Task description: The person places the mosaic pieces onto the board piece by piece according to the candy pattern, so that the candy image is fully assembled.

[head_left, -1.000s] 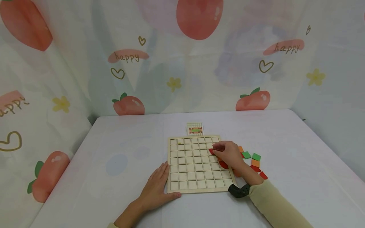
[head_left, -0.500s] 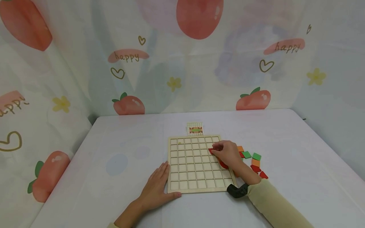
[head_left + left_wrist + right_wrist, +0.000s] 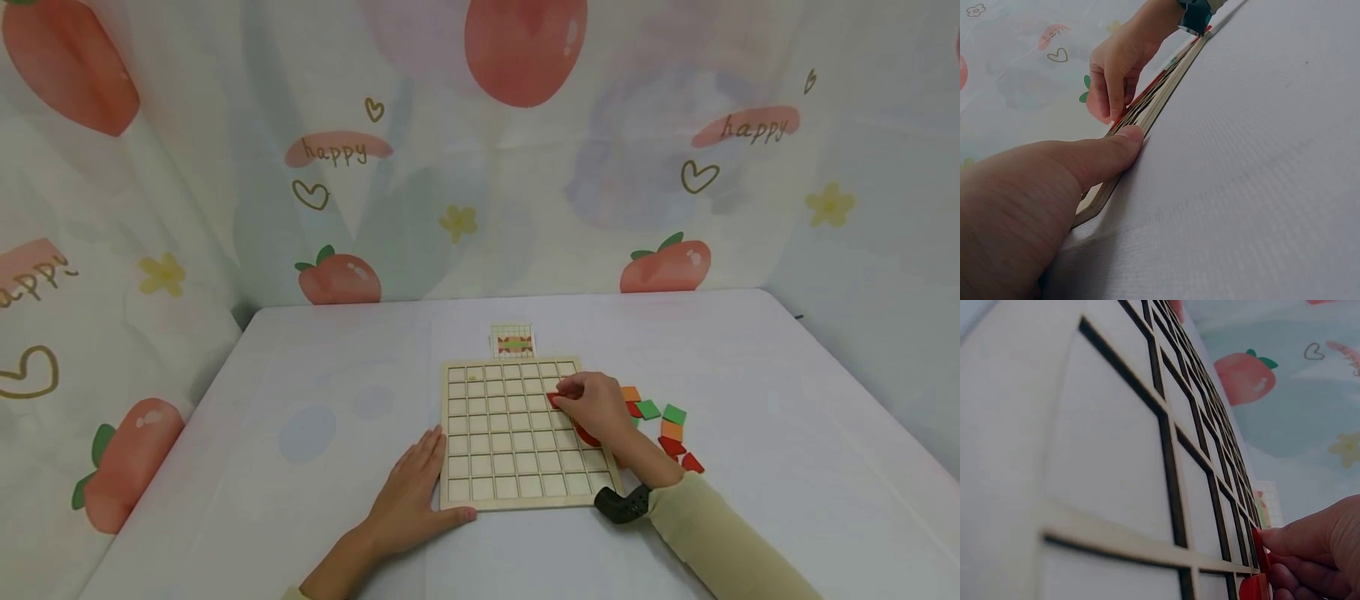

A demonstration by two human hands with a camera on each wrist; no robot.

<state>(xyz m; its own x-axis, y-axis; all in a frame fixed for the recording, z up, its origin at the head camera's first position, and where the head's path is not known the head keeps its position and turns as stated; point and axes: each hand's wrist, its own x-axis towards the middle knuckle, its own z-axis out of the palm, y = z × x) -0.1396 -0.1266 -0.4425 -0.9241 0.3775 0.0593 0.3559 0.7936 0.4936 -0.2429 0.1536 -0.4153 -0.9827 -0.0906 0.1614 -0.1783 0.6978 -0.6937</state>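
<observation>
A square wooden grid board lies on the white table. My left hand rests along its left edge, fingers straight, with the thumb on the front left rim; the left wrist view shows that thumb close up. Over the board's right side my right hand pinches a small red tile at a grid cell. In the right wrist view the thumb presses on this red tile, standing tilted at the grid. Another red piece lies on the board's right part, partly hidden by the hand.
Behind the board lies a small pattern card. Right of the board are several loose tiles: green, orange and red. A black wrist device sits near the front right corner. A printed cloth forms the backdrop.
My right hand has shifted very slightly left with the red tile at the same area of the grid. The left hand has stayed in place.
</observation>
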